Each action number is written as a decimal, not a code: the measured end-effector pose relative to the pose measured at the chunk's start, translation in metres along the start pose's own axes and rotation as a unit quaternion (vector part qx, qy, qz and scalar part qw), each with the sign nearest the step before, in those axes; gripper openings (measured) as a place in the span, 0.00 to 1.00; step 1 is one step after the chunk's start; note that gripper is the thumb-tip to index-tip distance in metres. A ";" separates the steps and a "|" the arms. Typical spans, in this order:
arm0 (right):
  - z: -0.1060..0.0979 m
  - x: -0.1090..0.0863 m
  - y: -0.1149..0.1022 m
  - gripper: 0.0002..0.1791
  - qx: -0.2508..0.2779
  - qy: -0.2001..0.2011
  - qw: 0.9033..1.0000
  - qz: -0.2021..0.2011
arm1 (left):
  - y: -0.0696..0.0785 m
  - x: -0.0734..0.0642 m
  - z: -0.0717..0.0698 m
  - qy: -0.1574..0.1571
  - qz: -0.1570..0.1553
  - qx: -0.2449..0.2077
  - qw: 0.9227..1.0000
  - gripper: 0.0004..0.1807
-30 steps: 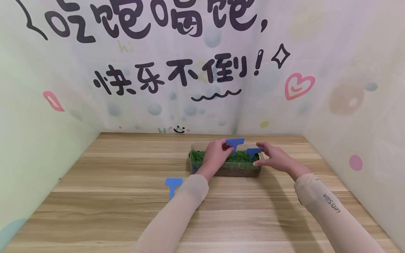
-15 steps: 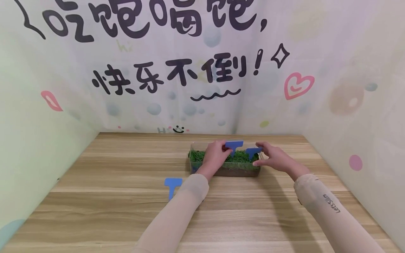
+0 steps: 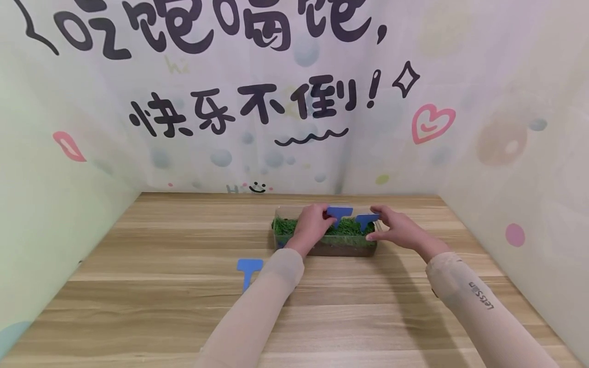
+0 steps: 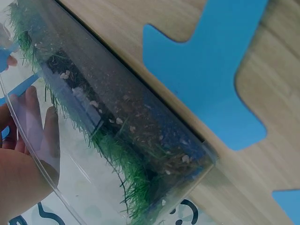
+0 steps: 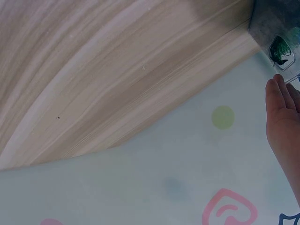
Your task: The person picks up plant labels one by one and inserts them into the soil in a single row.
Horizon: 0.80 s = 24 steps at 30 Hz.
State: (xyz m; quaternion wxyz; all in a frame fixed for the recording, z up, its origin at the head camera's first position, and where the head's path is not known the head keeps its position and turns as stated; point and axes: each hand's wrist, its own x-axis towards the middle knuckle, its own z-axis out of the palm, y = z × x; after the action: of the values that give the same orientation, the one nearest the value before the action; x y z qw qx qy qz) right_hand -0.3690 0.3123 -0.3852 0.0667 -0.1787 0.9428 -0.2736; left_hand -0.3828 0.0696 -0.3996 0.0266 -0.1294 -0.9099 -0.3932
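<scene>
A clear rectangular planter box [image 3: 342, 250] holds soil and green artificial-looking grass [image 3: 286, 225]. My left hand [image 3: 312, 225] pinches the top of a blue T-shaped plant label [image 3: 341, 211], its stem down in the grass. Another blue plant label [image 3: 366, 220] stands in the grass at the right end. There my right hand [image 3: 397, 228] holds the box, thumb at the front wall and fingers toward the back. In the right wrist view the fingers [image 5: 281, 96] lie against the box's end; the thumb is out of sight there.
On the wooden table [image 3: 161, 286], left of the box, lies a loose blue plant label [image 3: 250, 265], partly hidden by my left sleeve [image 3: 262, 306]. The left wrist view shows part of one more blue label [image 4: 289, 201]. A printed cloth [image 3: 221, 168] hangs behind the table.
The label in my left hand has gone slightly lower into the grass. My right hand stays at the box's end. The head view has shifted a little.
</scene>
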 end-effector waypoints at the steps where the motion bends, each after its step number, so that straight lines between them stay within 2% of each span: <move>1: 0.000 0.000 0.000 0.49 0.001 -0.001 1.000 0.000 | 0.000 0.000 0.000 -0.003 -0.002 0.005 1.000 0.04; 24: 0.001 0.000 0.001 0.49 0.002 -0.003 1.000 0.001 | -0.001 0.007 -0.003 -0.050 -0.046 0.076 0.995 0.07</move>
State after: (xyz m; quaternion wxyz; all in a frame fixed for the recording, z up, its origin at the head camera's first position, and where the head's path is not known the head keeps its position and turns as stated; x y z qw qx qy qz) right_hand -0.3694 0.3129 -0.3864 0.0704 -0.1787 0.9422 -0.2744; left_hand -0.3896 0.0688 -0.3972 -0.0269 -0.1046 -0.9422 -0.3171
